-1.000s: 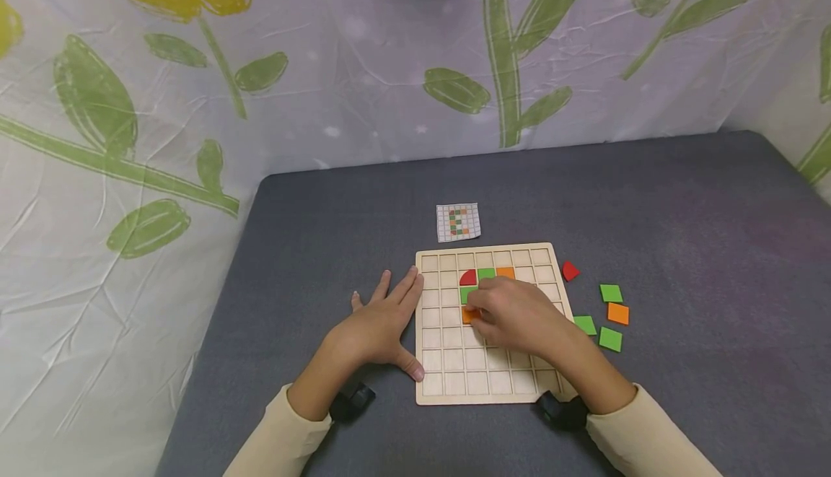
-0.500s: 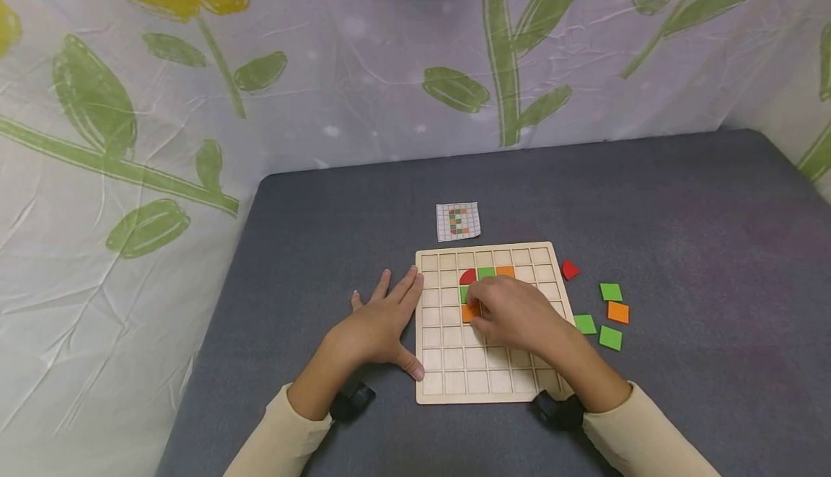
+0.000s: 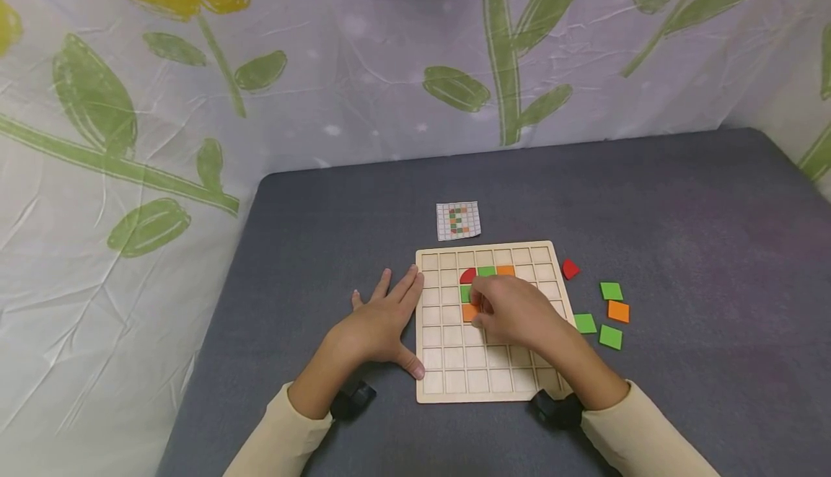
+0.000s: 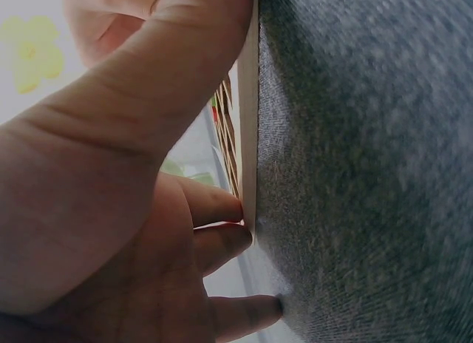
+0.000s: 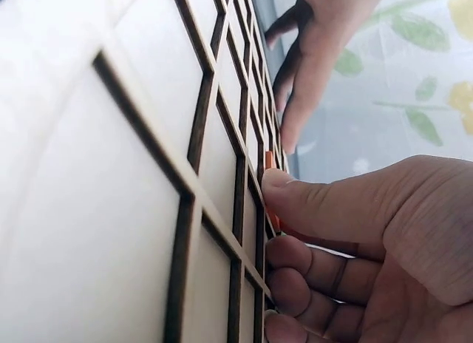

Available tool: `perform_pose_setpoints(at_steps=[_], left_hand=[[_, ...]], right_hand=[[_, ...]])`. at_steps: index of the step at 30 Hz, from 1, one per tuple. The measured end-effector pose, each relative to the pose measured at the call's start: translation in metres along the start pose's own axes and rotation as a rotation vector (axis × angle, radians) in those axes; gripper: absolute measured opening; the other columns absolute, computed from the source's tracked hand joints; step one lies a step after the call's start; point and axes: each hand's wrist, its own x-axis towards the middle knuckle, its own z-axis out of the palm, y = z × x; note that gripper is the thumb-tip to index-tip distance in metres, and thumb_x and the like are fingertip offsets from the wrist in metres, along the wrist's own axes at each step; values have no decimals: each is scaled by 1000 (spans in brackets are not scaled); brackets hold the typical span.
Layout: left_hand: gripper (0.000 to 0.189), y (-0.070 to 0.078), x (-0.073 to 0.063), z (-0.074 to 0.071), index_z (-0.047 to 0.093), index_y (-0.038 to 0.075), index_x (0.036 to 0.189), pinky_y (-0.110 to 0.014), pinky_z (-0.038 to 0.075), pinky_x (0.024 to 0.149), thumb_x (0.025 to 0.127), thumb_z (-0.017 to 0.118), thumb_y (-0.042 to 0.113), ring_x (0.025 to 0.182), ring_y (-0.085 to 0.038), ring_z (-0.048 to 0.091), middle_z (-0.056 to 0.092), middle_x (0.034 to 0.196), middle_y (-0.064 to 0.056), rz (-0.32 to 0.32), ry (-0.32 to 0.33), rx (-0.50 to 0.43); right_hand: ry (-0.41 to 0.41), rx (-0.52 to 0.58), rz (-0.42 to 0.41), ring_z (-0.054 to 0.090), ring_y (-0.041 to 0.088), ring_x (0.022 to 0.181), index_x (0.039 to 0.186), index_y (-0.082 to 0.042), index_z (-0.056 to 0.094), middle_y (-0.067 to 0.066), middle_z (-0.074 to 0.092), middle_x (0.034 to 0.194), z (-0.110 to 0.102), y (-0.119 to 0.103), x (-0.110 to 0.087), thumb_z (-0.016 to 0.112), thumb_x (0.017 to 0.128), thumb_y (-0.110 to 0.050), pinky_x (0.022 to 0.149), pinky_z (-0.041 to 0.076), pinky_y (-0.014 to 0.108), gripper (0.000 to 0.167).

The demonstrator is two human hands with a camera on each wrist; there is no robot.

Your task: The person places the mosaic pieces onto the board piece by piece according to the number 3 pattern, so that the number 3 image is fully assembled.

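A wooden grid board (image 3: 454,379) lies on the dark table. My left hand (image 3: 375,329) is spread along its left edge, fingertips and thumb touching the rim; the left wrist view shows the fingers (image 4: 214,202) against the board's side. My right hand (image 3: 519,311) is over the middle of the board, fingers curled, with thumb and forefinger at an orange square tile (image 3: 469,312). In the right wrist view the thumb lies against that tile's edge. Above it sit a green tile (image 3: 464,294) and a red quarter-circle tile (image 3: 468,276), with another green tile (image 3: 486,271) and orange tile (image 3: 505,270) alongside.
Right of the board lie a loose red piece (image 3: 570,269), an orange tile (image 3: 618,311) and several green tiles (image 3: 611,291). A small printed pattern card (image 3: 458,221) rests beyond the board's far edge. A flowered cloth (image 3: 389,66) hangs behind the table.
My right thumb and forefinger have shifted slightly right, uncovering more of the orange tile in the grid. My left hand keeps its place at the board's edge.
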Motion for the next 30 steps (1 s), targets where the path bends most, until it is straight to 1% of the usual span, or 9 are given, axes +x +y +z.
perform_pose_setpoints(at_steps=[15,30], left_hand=[[148,1,0,1,13,14,163,-81,14,100,48,94,61,150,-42,1,5,168,-4,-9,-1,9],[148,-1,1,1,12,14,163,-81,14,100,48,94,61,150,-42,0,4,168,-4,-2,-1,7]], right_hand=[[8,8,-16,49,13,63,84,-10,65,-6,53,68,2,1,0,84,79,-5,58,42,32,20],[11,10,-27,48,13,62,85,-10,65,-5,52,67,2,4,0,84,79,-6,58,41,32,21]])
